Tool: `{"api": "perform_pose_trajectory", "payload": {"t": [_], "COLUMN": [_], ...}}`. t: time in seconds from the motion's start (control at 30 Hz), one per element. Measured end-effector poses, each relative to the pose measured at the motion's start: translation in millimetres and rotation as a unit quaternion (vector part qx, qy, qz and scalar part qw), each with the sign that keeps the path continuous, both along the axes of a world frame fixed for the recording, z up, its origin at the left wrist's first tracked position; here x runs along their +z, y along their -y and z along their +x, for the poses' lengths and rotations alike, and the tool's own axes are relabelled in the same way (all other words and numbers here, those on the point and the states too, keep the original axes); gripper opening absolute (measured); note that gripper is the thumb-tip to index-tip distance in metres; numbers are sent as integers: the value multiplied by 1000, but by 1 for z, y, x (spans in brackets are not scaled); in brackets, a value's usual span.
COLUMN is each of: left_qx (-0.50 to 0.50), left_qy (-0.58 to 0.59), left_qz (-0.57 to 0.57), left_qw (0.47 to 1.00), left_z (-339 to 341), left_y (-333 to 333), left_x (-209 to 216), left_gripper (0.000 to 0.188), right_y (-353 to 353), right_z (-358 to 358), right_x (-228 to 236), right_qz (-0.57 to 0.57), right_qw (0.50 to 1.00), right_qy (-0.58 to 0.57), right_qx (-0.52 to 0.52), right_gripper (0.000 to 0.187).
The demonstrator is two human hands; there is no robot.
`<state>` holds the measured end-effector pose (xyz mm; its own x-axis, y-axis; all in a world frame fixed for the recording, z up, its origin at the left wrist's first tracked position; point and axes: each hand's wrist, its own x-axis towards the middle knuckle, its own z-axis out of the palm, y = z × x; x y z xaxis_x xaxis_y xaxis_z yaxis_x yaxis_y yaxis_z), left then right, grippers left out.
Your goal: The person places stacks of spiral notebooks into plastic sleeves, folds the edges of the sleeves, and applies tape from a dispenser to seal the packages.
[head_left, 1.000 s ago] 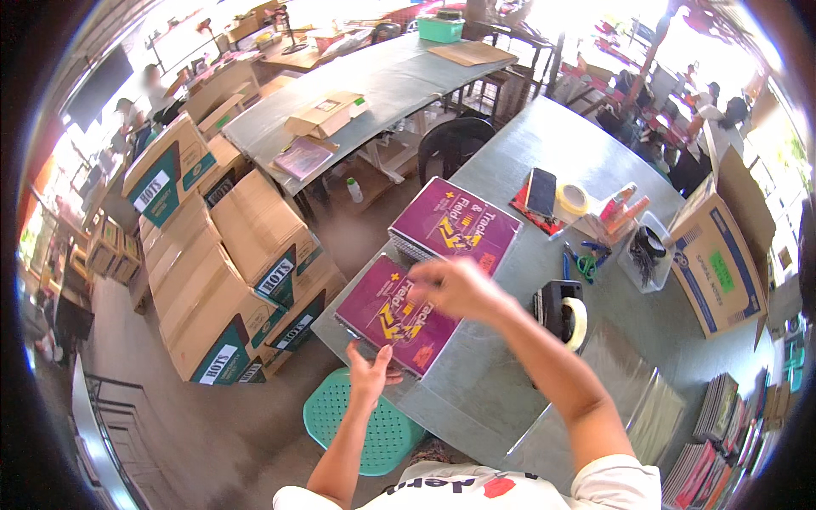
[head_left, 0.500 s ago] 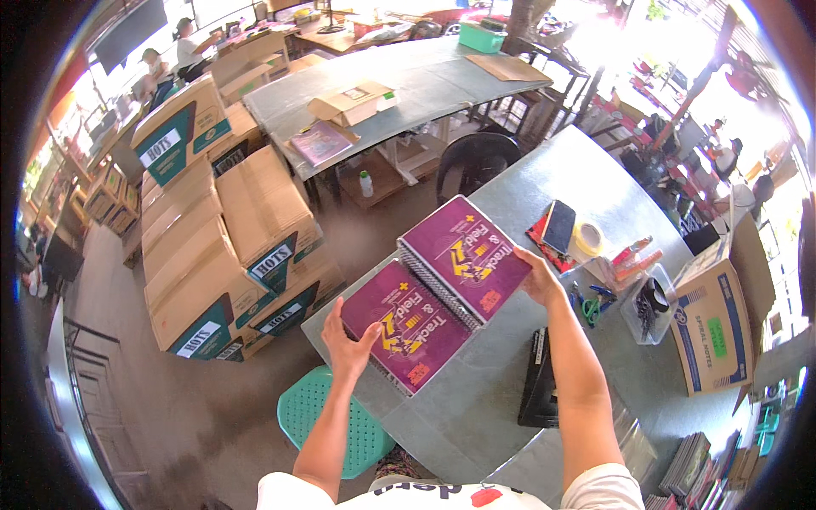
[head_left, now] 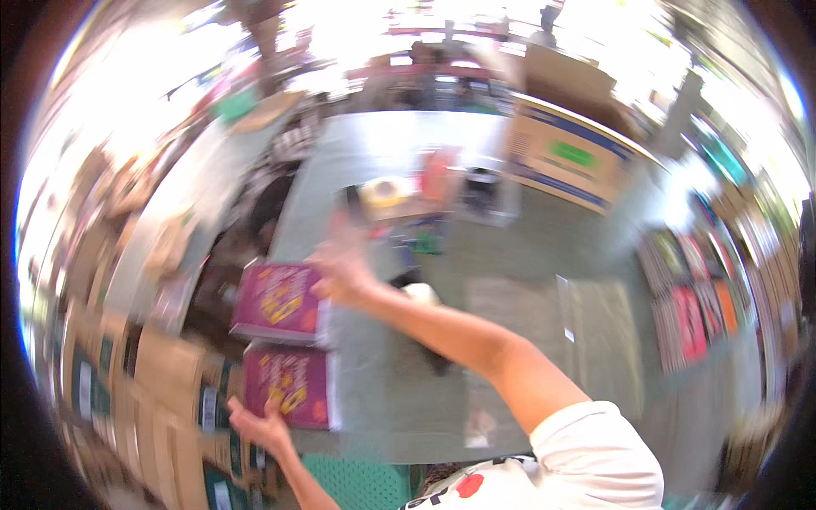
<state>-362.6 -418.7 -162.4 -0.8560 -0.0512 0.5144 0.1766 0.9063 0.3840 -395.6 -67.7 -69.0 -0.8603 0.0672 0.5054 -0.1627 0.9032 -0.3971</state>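
Note:
Two purple spiral notebooks with yellow cover designs lie side by side along the left part of the grey table. My left hand is at the near notebook, thumb over its lower left corner and fingers spread apart past its edge. My right arm reaches across the table. My right hand is by the right edge of the far notebook; it is blurred, but its fingers look apart. Whether it touches the cover I cannot tell.
Beyond my right hand are a yellow tape roll and a clear tub with dark things. A cardboard box stands at the back right. Notebook stacks sit far right; cartons and a green stool are nearby.
The view has swung right and is blurred. The notebooks, between both hands before, now lie at the left of the view. My right hand has shifted along the far one's edge.

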Motion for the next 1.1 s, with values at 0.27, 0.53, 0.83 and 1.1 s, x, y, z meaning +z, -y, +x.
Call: {"api": "perform_pose_trajectory", "payload": {"t": [0.27,0.53,0.83,1.1], "left_qx": [-450,-745,-542,-498], "left_qy": [-117,240,496,487], "left_qz": [124,150,169,140], "left_qw": [877,605,657,704], "left_z": [171,471,628,609], "left_y": [-255,-527,-702,-653], "left_x": [142,100,100,66], "left_gripper": [42,25,66,56], "right_y": [-91,-77,-45,-192], "right_z": [371,813,1038,990], "right_x": [36,18,25,16], "right_qz": [-21,-84,-166,-172], "right_qw": [975,789,663,810], "right_qy": [-31,-31,-31,-83], "right_qx": [-219,-607,-729,-555], "right_gripper": [42,30,21,21]}}
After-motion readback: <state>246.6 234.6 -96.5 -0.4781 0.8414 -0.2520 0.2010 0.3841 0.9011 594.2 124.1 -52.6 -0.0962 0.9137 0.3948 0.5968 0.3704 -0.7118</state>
